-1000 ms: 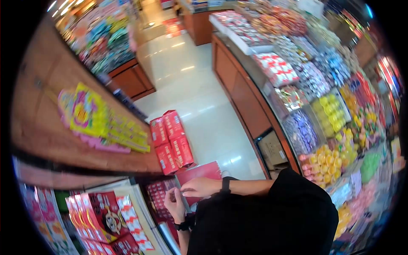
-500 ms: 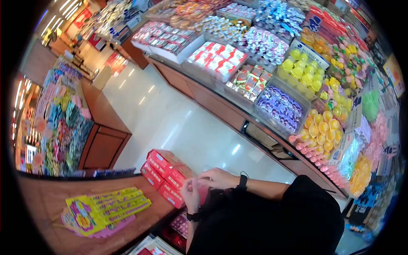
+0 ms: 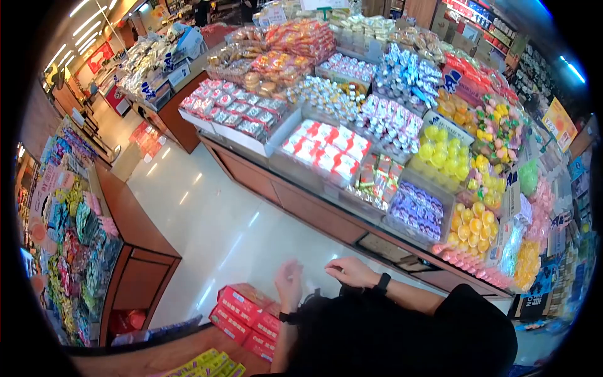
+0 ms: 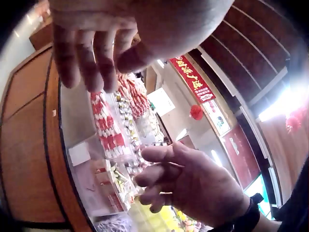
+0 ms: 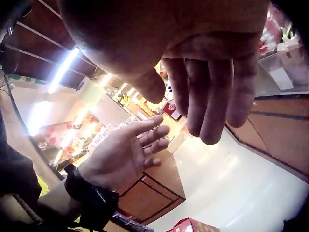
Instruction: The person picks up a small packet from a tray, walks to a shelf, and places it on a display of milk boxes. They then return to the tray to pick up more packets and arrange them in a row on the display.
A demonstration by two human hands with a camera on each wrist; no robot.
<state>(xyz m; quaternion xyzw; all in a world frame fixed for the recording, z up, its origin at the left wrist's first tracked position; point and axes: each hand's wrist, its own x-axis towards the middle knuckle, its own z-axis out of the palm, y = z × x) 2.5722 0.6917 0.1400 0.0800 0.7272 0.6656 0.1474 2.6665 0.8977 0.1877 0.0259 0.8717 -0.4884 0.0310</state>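
Observation:
Both hands are raised over the aisle and hold nothing. In the head view the left hand (image 3: 289,286), a little blurred, is upright above the red boxes (image 3: 242,312). A short gap separates it from the right hand (image 3: 353,271), which is bent at the wrist with relaxed fingers, in front of the candy counter. The left wrist view has the left hand's fingers (image 4: 99,53) hanging loosely, with the right hand (image 4: 193,186) facing them. Seen in the right wrist view, the right hand's fingers (image 5: 207,96) hang down and the left hand (image 5: 116,157) has its fingers spread.
A counter with trays of wrapped sweets (image 3: 326,151) runs across the far side of the aisle. Another wooden display (image 3: 141,270) stands at left. Yellow packets (image 3: 207,366) lie on a wooden top at the bottom. The shiny floor (image 3: 232,232) lies between the counters.
The head view has swung toward the candy counter. The hands, close together at the fingertips before, have moved apart. The shelf of red packets at lower left has gone out of view.

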